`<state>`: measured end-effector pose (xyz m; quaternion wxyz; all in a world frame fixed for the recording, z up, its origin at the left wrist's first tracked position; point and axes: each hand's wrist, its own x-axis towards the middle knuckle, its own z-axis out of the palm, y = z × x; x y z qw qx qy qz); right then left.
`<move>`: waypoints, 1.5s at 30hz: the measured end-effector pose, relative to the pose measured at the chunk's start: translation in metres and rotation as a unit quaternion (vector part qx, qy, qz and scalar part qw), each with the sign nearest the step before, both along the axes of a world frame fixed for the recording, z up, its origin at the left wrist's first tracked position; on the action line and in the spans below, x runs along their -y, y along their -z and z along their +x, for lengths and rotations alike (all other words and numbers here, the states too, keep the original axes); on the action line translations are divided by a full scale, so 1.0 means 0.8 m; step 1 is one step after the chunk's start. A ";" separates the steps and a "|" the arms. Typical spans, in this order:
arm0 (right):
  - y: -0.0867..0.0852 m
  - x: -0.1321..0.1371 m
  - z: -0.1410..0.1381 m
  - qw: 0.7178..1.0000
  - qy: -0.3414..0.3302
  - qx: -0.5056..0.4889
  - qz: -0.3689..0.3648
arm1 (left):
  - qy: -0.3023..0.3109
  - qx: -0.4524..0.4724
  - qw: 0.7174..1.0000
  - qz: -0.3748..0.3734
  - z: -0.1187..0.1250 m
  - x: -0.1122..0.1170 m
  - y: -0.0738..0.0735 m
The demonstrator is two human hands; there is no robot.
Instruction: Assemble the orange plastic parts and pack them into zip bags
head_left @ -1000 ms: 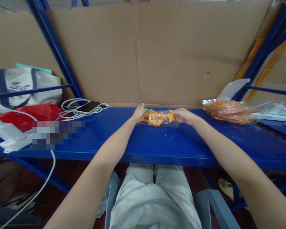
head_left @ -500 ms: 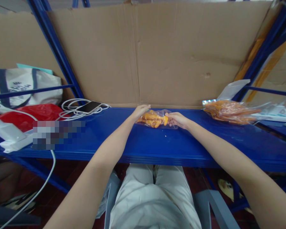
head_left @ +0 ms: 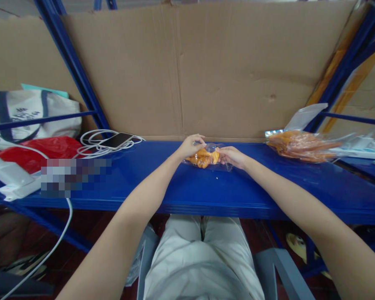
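Observation:
A small clear plastic bag of orange snack pieces (head_left: 204, 158) lies on the blue metal shelf (head_left: 187, 187), close to the cardboard back wall. My left hand (head_left: 192, 146) pinches the bag's upper left edge with curled fingers. My right hand (head_left: 231, 156) grips the bag's right end, fingers closed on the plastic. The two hands are close together, with the bag bunched between them.
A bigger clear bag of orange pieces (head_left: 300, 145) lies at the right of the shelf. A phone (head_left: 116, 140) rests on coiled white cables (head_left: 93, 143) at the left. Further left are a red bag (head_left: 43, 148), a white tote (head_left: 34, 114) and a white charger (head_left: 9, 175).
Both hands have drawn closer together, squeezing the small bag into a shorter bunch. My left hand went from resting open at the bag's end to pinching its top edge.

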<state>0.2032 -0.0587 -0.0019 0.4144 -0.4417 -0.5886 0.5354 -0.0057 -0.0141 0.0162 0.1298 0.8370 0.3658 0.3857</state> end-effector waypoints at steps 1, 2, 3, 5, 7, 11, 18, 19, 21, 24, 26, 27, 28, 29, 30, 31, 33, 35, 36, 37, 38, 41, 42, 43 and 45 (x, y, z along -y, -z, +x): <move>0.000 0.000 -0.001 1.000 -0.004 -0.008 0.003 | 0.003 0.002 1.000 0.005 0.000 0.000 0.000; 0.000 0.001 -0.002 1.000 -0.009 -0.016 0.007 | 0.007 0.006 1.000 0.010 0.000 -0.001 0.000; 0.001 0.002 -0.003 1.000 -0.014 -0.024 0.012 | 0.009 0.013 1.000 0.015 0.000 -0.002 0.001; 0.002 0.003 -0.005 0.999 -0.027 -0.035 0.021 | 0.013 0.024 0.999 0.020 -0.001 -0.005 0.002; 0.003 0.003 -0.008 0.998 -0.033 -0.037 0.027 | 0.013 0.024 0.999 0.020 -0.002 -0.007 0.002; 0.006 0.003 -0.013 0.999 -0.025 0.000 0.036 | 0.009 0.015 1.000 0.010 -0.001 -0.006 0.002; 0.005 0.008 -0.014 0.994 -0.035 0.096 0.048 | 0.019 0.013 1.000 -0.009 0.002 -0.004 0.002; 0.005 0.008 -0.014 0.993 -0.033 0.101 0.052 | 0.021 0.015 1.000 -0.007 0.003 -0.005 0.003; 0.004 0.008 -0.015 0.991 -0.032 0.114 0.061 | 0.024 0.025 0.999 -0.007 0.004 -0.007 0.004; 0.003 0.008 -0.016 0.988 -0.028 0.135 0.074 | 0.034 0.044 0.998 -0.039 0.005 -0.011 0.008; 0.001 0.008 -0.017 0.985 -0.022 0.150 0.081 | 0.043 0.053 0.995 -0.078 0.006 -0.013 0.011; 0.001 0.008 -0.018 0.984 -0.019 0.157 0.085 | 0.045 0.058 0.993 -0.094 0.006 -0.014 0.012; 0.000 0.009 -0.019 0.983 -0.016 0.163 0.087 | 0.045 0.064 0.991 -0.107 0.006 -0.015 0.012; -0.001 0.009 -0.019 0.982 -0.012 0.168 0.090 | 0.042 0.072 0.990 -0.116 0.007 -0.016 0.013; -0.002 0.010 -0.020 0.981 -0.010 0.169 0.092 | 0.039 0.078 0.989 -0.122 0.008 -0.016 0.014; -0.003 0.010 -0.019 0.982 -0.007 0.165 0.094 | 0.036 0.083 0.988 -0.127 0.008 -0.017 0.014; -0.005 0.010 -0.016 0.985 -0.008 0.142 0.100 | 0.031 0.089 0.987 -0.133 0.009 -0.018 0.014; -0.008 0.010 -0.012 0.988 -0.025 0.107 0.105 | 0.030 0.092 0.986 -0.136 0.011 -0.019 0.015; -0.009 0.010 -0.010 0.989 -0.038 0.092 0.108 | 0.029 0.093 0.986 -0.137 0.011 -0.019 0.016; -0.009 0.010 -0.009 0.989 -0.052 0.082 0.112 | 0.027 0.094 0.986 -0.138 0.012 -0.019 0.016; -0.010 0.011 -0.007 0.988 -0.064 0.076 0.120 | 0.025 0.095 0.985 -0.139 0.012 -0.020 0.017; -0.011 0.014 -0.009 0.980 -0.083 0.085 0.161 | 0.016 0.094 0.985 -0.144 0.014 -0.019 0.018; -0.010 0.015 -0.010 0.976 -0.087 0.096 0.174 | 0.014 0.093 0.985 -0.144 0.014 -0.019 0.019; -0.009 0.015 -0.012 0.973 -0.088 0.108 0.184 | 0.012 0.092 0.985 -0.142 0.014 -0.018 0.019; -0.008 0.015 -0.016 0.969 -0.087 0.131 0.191 | 0.006 0.096 0.987 -0.131 0.014 -0.018 0.019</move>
